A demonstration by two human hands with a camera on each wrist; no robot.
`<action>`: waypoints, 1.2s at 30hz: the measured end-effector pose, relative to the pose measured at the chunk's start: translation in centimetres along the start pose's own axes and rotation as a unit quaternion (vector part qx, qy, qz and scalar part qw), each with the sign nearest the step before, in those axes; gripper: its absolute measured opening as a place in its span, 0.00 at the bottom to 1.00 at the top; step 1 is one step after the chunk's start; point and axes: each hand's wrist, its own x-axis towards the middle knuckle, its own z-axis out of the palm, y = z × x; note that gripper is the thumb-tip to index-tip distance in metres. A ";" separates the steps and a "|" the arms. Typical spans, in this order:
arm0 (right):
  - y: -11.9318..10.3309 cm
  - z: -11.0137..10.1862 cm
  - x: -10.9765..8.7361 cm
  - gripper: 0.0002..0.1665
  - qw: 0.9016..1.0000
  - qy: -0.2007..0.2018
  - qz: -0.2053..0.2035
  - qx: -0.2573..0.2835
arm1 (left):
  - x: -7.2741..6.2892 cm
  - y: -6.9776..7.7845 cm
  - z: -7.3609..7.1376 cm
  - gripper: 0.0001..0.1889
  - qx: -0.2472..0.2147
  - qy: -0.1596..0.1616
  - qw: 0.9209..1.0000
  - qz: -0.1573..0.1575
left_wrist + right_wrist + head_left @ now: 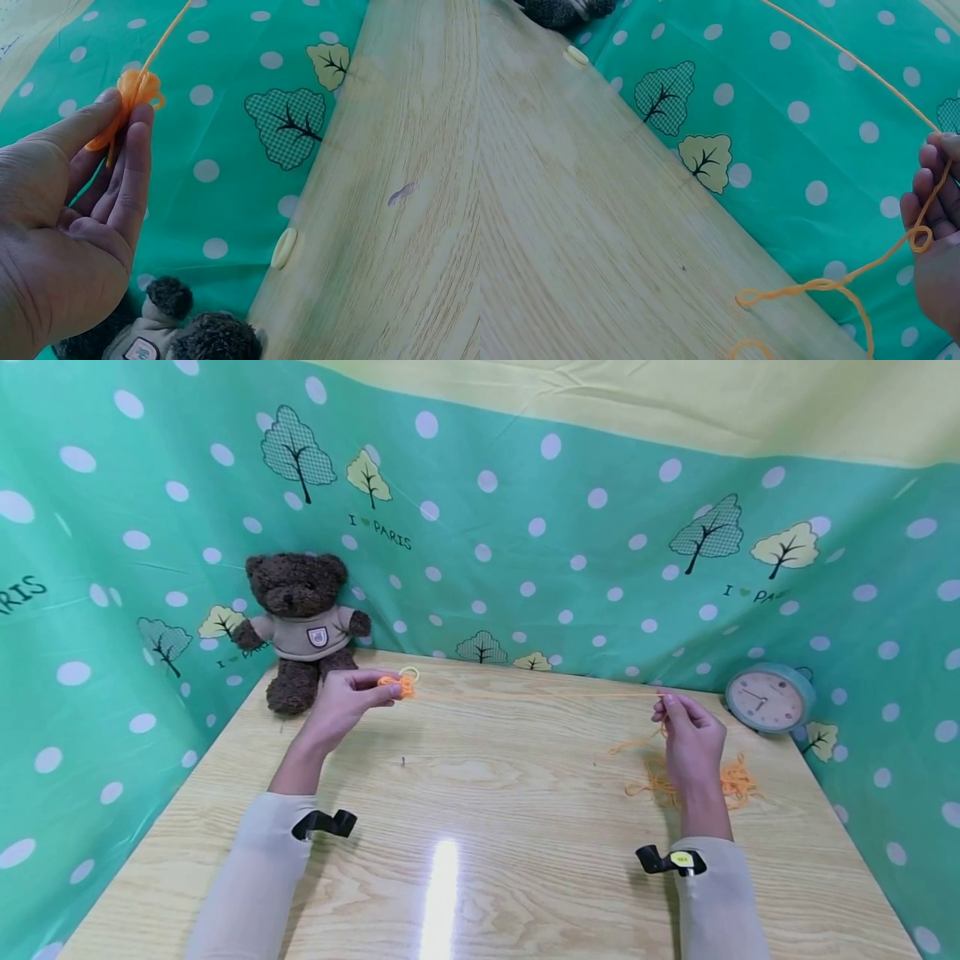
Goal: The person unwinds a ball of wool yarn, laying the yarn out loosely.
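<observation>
My left hand [341,706] pinches a small looped bundle of orange yarn [137,94] between thumb and fingers. From the bundle a single strand [855,64] runs nearly straight across to my right hand [692,735], whose thumb and fingertips pinch it. Below the right hand's grip the yarn hangs with small twisted loops [920,239]. A loose tangle of orange yarn [738,781] lies on the table beneath the right forearm, partly hidden by it. A pale yellow ring [284,248] rests at the table's back edge, just beyond the left hand in the head view.
A dark brown teddy bear [296,589] in a beige shirt sits at the back left of the wooden table [480,827]. At the back right stands a round teal clock [767,697]. A green dotted cloth [480,577] hangs behind the table and along its sides.
</observation>
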 end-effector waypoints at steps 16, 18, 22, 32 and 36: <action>-0.5 -1.4 0.5 0.16 0.998 0.046 -0.010 0.039 | -0.1 0.3 -0.4 0.20 -0.018 0.022 1.000 0.008; -0.7 -1.7 0.5 0.16 0.998 0.052 -0.015 0.044 | -0.1 0.3 -0.4 0.20 -0.010 0.019 1.000 0.007; -1.4 -2.7 0.5 0.15 0.996 0.069 -0.016 0.051 | -0.1 0.2 -0.4 0.20 0.004 0.007 1.000 0.004; -3.2 -4.8 0.6 0.20 0.997 0.071 0.019 0.015 | -0.1 0.1 -0.3 0.20 0.001 0.011 1.000 -0.004; -3.7 -5.6 0.5 0.21 0.997 0.074 0.030 0.000 | -0.1 0.1 -0.4 0.20 0.003 0.011 1.000 -0.008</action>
